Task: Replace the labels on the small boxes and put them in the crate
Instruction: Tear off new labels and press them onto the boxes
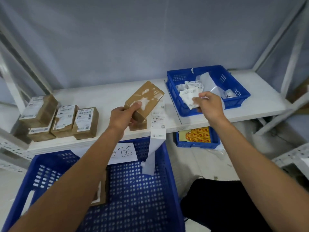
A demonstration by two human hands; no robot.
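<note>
Over blue bin [240,99] of labels [189,88], right hand [211,106] fingers pinching one, left hand [120,116] fingers clamped on box [147,96] (white residue)

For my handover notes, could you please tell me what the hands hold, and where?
The left hand grips the small brown cardboard box by its near end; the right hand pinches a crumpled white paper label by its right edge.
</note>
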